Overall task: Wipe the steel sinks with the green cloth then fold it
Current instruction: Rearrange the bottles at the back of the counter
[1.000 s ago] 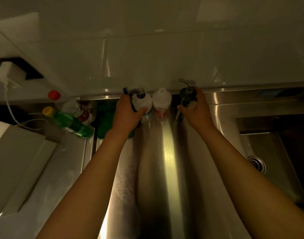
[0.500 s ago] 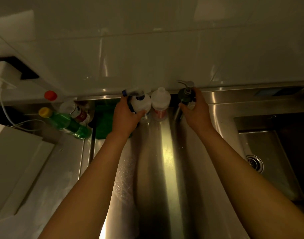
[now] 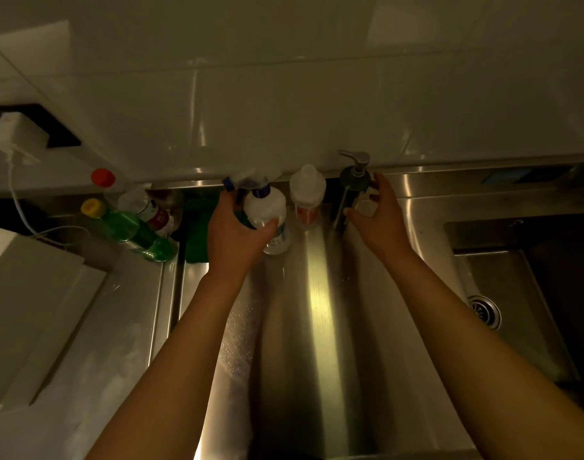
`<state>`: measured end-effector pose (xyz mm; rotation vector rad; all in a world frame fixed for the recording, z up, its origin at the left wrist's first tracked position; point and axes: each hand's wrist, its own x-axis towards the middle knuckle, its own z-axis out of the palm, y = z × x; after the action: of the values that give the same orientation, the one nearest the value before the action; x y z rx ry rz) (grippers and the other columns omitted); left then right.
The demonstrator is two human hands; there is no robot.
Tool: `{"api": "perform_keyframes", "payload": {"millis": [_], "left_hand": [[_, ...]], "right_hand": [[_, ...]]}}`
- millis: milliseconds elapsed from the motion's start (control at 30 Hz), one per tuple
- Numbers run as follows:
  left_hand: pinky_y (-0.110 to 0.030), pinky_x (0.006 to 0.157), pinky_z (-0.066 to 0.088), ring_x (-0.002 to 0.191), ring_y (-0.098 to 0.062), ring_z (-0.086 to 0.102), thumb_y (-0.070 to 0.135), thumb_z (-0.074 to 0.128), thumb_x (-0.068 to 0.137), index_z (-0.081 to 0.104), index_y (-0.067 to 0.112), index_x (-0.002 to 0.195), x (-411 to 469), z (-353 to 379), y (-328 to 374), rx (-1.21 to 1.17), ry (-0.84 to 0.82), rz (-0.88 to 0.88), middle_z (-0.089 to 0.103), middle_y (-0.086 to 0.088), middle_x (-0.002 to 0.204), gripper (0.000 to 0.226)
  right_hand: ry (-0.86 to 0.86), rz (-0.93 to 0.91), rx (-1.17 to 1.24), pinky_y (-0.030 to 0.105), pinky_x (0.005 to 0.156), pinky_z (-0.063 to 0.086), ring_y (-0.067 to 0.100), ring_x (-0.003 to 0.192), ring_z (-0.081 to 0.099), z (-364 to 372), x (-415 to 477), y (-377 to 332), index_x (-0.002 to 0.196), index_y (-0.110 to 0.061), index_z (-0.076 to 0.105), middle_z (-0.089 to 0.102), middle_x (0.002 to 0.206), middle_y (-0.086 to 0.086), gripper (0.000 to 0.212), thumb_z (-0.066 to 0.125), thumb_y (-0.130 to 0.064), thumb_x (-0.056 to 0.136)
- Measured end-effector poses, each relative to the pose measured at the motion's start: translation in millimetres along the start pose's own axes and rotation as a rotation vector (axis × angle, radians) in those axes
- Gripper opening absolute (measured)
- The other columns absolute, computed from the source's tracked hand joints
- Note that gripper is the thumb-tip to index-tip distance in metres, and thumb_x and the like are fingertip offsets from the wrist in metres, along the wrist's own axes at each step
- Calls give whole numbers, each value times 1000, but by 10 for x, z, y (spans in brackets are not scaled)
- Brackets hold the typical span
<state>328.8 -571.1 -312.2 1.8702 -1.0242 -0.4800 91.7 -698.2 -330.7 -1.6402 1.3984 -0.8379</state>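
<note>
Seemingly clearing bottles before wiping the steel sinks (image 3: 509, 283), the left hand (image 3: 237, 230) grips a spray bottle (image 3: 267, 207) and the right hand (image 3: 381, 220) curls round the pump dispenser (image 3: 350, 187), while the green cloth (image 3: 197, 234) lies just left of the left hand, needing to be picked up next.

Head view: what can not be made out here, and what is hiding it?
Head view, green cloth: mostly behind the left hand and in dark shadow; folded or not is unclear.
Head view, spray bottle: label covered by the left hand gripping it.
Head view, right hand at the pump bottle: too dim to tell gripping from touching.
Head view, right sink: cut off by the right edge.
</note>
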Motion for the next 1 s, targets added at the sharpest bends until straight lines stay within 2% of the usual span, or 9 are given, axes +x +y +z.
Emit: {"api": "perform_keyframes", "payload": {"millis": [167,233,300,400,533,667,800,900,1000], "left_hand": [[-20,95,52,121,-5,58,33,90,75,47,25,146,-327,-358,-121,-22,29,-41,59,7,139,83],[-20,94,51,121,-5,58,34,89,77,47,25,147,-440,-538,-211,5,59,-63,58,5,140,82],[-20,93,49,120,-5,57,37,88,78,49,25,146,-525,-711,-316,59,94,-78,58,6,141,80],[-17,89,45,118,-7,57,37,88,77,53,24,143,-598,-901,-464,110,131,-114,59,4,138,75],[-36,95,54,120,-19,61,30,90,76,56,21,140,-631,-1019,-625,131,156,-157,57,-1,138,73],[-50,101,55,121,-23,61,27,90,76,52,32,134,-629,-1086,-738,78,180,-167,59,-5,138,71],[-39,100,52,122,-17,59,32,91,74,51,27,140,-599,-1117,-807,99,208,-171,59,-1,139,77],[-37,99,52,122,-15,60,34,90,75,51,27,140,-589,-1134,-851,76,219,-188,60,0,139,76],[-36,98,53,121,-15,61,35,90,76,52,29,140,-591,-1156,-901,52,229,-195,60,2,139,75]], "right_hand": [[-19,22,19,34,104,47,17,131,50,23,88,-81,156,-17,29,46,151,2,87,79,-18,85],[-15,23,37,22,94,49,13,125,53,30,113,-88,152,-19,35,50,145,-5,79,78,-18,86],[-12,14,50,7,80,44,8,118,55,47,119,-83,146,-24,43,52,133,-14,69,77,-19,86],[2,51,83,6,73,42,6,112,57,75,109,-69,144,-27,46,53,126,-16,65,76,-18,87],[41,50,68,0,67,42,9,107,59,92,83,-50,135,-23,52,58,121,-14,58,79,-21,84],[55,47,61,4,67,45,10,104,62,75,14,-46,128,-23,55,61,116,-12,55,82,-25,81],[77,6,58,19,76,51,9,105,63,97,-160,-102,124,-28,55,62,115,-16,52,82,-28,79],[75,3,64,28,78,56,3,104,62,131,-340,-193,119,-37,54,60,111,-24,52,82,-32,75],[38,-17,68,26,79,55,-1,104,60,233,-526,-280,121,-37,55,61,115,-22,55,82,-34,74]]}}
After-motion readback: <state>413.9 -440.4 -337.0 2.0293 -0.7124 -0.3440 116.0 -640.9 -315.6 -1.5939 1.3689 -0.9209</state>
